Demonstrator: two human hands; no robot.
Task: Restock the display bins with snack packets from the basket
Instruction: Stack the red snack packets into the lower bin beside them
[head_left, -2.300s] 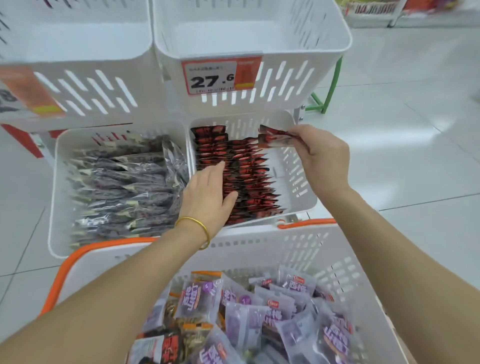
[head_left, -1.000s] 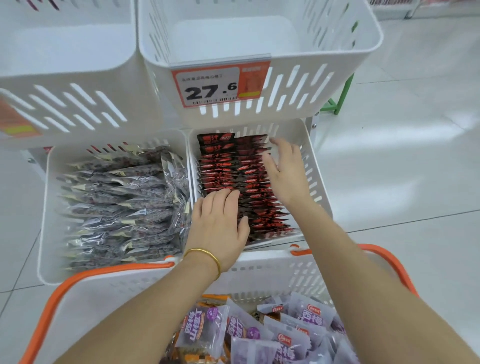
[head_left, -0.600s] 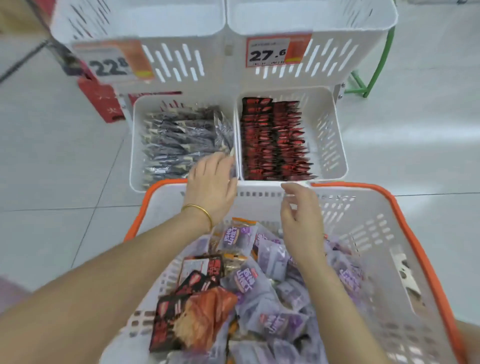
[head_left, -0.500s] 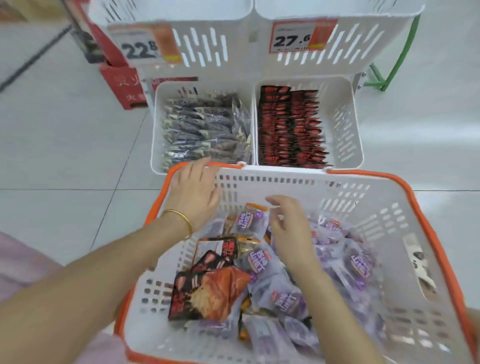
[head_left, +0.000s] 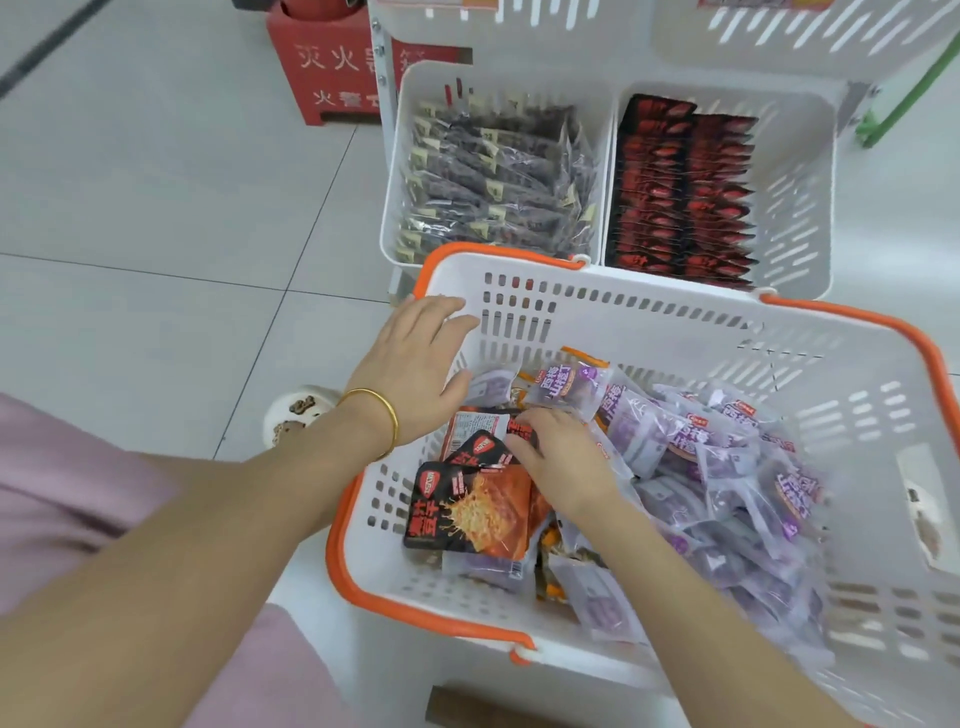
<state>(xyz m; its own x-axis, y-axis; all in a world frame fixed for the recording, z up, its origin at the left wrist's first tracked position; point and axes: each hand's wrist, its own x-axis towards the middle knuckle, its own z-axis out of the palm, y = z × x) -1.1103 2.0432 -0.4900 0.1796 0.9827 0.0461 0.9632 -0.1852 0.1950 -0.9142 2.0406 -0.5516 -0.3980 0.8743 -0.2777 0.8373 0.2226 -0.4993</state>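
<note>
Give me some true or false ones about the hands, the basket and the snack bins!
1. The basket has an orange rim. True.
2. The left hand wears a gold bangle. True.
3. The right hand rests on the floor. False: it is down inside the basket.
4. Most packets in the basket are green. False: most are purple packets.
5. The red-packet bin stands right of the dark-packet bin. True.
</note>
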